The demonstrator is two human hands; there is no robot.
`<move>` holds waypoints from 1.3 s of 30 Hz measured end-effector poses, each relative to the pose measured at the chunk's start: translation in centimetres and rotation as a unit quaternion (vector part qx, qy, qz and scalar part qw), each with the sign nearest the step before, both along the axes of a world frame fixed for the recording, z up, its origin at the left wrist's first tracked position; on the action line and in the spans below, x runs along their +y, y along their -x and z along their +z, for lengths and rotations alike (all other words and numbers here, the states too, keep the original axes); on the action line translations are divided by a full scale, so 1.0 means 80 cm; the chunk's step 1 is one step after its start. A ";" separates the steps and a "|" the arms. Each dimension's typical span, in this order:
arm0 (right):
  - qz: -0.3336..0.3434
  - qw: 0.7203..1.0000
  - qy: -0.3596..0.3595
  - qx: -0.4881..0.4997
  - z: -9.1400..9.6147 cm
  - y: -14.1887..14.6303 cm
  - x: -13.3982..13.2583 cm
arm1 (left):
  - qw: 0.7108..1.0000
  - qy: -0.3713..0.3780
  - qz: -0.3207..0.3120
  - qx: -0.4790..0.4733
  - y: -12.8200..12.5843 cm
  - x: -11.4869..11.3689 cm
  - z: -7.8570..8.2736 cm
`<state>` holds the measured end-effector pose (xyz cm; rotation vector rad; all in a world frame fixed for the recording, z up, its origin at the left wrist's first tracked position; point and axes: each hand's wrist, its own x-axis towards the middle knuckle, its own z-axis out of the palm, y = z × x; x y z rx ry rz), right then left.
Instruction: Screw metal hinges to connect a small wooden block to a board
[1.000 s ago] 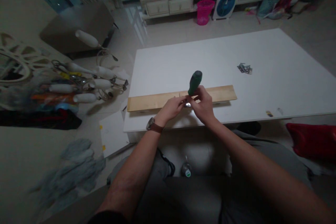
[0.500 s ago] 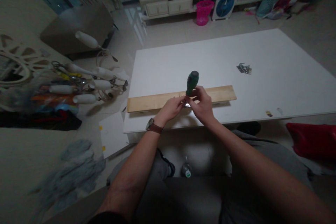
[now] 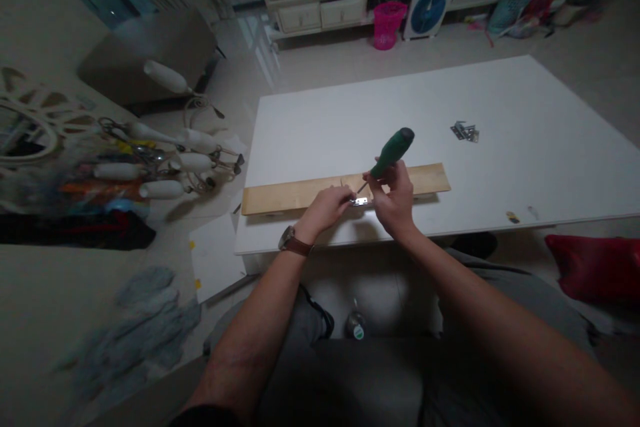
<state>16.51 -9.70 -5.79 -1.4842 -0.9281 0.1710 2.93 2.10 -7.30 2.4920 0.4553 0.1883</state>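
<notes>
A long wooden board lies along the near side of the white tabletop. On its near edge sits a small shiny metal hinge. My right hand is closed round the lower part of a green-handled screwdriver, which leans to the right with its tip down by the hinge. My left hand, a watch on its wrist, is pinched at the hinge's left end. Whatever sits between its fingertips is hidden or too small to make out.
Several metal hinges are piled on the tabletop at the right. Two small pieces lie near its front edge. A lamp with several white shades stands at the left. A bottle is on the floor between the legs.
The screwdriver has gone from nearly upright to leaning right, its handle swung rightward. My right hand has shifted slightly right, leaving more of the hinge in sight. My left hand stays in place.
</notes>
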 end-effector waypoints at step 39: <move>-0.026 0.998 0.054 0.031 -0.016 -0.018 0.001 | 0.998 0.030 0.021 -0.049 0.001 0.000 -0.006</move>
